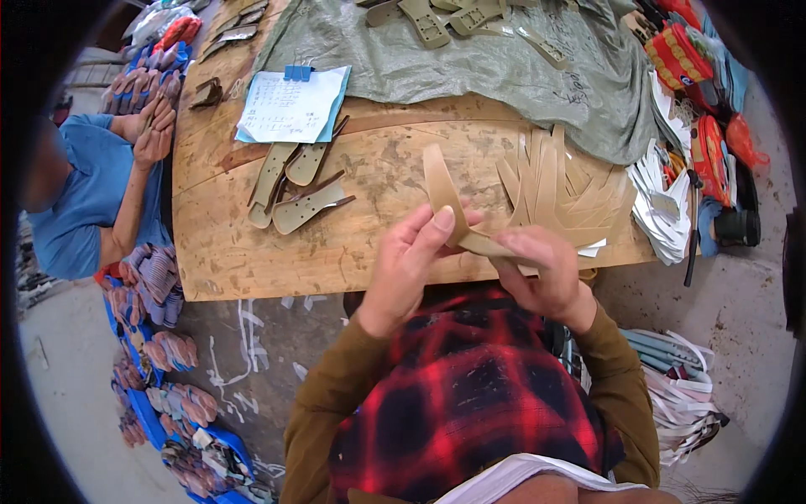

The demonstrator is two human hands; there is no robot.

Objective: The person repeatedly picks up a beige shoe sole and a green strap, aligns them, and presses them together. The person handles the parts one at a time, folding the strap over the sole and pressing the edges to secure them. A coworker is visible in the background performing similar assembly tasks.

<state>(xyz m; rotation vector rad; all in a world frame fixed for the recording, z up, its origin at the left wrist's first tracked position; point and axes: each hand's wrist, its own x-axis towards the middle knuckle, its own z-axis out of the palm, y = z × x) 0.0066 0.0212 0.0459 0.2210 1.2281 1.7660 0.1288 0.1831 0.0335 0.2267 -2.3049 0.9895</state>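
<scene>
Worn and stained, the wooden table (369, 239) spreads out before me, a grey-green woven sheet (470, 71) over its far side. Above the near edge I hold 1 tan strip (438, 178) bent between my 2 hands, just left of a loose heap of tan strips (541, 189). My left hand (407, 269) pinches it, thumb pressed on its face; my right hand (544, 273) grips the other stretch between thumb and fingers. If my left thumb eases, the bend could spring open, since the strip looks stiff. Uneven pulling could leave a twist or crease. With the edge so close, a slip could drop it onto my plaid garment (470, 403). My right knuckles, near the heap, could snag and scatter it.
</scene>
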